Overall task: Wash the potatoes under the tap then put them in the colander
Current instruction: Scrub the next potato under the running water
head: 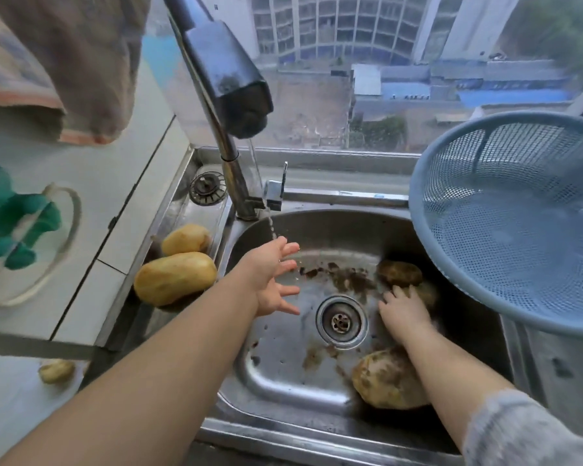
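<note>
Water runs from the tap (236,85) into the steel sink (283,381). My left hand (273,280) is under the stream, fingers spread, holding nothing. My right hand (404,311) reaches over a muddy potato (426,292) at the sink's right side, fingers curled onto it. Another dirty potato (399,272) lies just behind it, and a large muddy one (387,380) lies under my right forearm. Two clean yellow potatoes (175,277) (186,237) rest on the ledge left of the sink. The blue colander (519,223) stands empty at the right, overhanging the sink.
Mud smears surround the drain (342,320). A spare strainer plug (206,188) sits behind the tap. A towel (58,65) hangs top left, green gloves (11,216) on the left wall. A small potato (56,371) lies on the counter at the left. A window is directly behind.
</note>
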Demonstrator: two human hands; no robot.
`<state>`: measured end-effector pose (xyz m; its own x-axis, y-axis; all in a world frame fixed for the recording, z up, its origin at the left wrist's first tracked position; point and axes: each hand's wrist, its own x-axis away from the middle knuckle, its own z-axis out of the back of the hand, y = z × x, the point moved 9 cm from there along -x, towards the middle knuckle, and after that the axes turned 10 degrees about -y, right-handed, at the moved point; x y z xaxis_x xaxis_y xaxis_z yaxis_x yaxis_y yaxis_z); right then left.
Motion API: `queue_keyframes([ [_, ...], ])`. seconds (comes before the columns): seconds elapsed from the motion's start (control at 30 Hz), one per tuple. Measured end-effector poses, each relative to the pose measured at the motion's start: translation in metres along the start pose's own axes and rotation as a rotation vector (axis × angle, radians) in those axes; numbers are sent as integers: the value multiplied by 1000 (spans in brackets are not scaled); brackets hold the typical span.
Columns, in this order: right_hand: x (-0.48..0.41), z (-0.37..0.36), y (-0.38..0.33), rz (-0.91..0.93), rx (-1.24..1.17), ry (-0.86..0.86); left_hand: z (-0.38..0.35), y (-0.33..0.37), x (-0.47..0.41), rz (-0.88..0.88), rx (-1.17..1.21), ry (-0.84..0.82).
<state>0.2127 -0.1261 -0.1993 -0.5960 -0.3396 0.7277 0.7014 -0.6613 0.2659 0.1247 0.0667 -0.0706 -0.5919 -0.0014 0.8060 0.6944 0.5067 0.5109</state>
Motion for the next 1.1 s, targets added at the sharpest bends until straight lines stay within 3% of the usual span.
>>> queue_keyframes([
  [0.1, -9, 1, -3, 37, 120, 53, -2, 0, -4, 6, 32, -9],
  [0.2, -14, 14, -8, 111, 151, 233, -1, -1, -8, 4, 43, -10],
  [0.3, -8, 27, -6, 140, 67, 346, 2, 0, -14, -11, 42, 0],
  [0.37, 2, 34, -10, 158, 38, 281, 3, -1, -16, -12, 51, 7],
  [0.47, 10, 42, -14, 151, -187, 320, 3, -1, -16, 6, 33, 5],
  [0.63, 51, 97, -26, 250, -988, 499, 3, -3, -6, 23, 21, -28],
  [0.73, 86, 140, -29, 365, -1282, 558, 7, 0, 3, -13, 19, -20],
  [0.87, 117, 185, -46, 544, -1362, 474, -2, 1, 13, -3, 59, -155],
  [1.0, 137, 209, -49, 575, -1393, 490, 3, 1, 26, -53, 125, -208],
  [1.1, 149, 221, -51, 564, -1440, 545, -1, 2, 38, -121, 300, -237],
])
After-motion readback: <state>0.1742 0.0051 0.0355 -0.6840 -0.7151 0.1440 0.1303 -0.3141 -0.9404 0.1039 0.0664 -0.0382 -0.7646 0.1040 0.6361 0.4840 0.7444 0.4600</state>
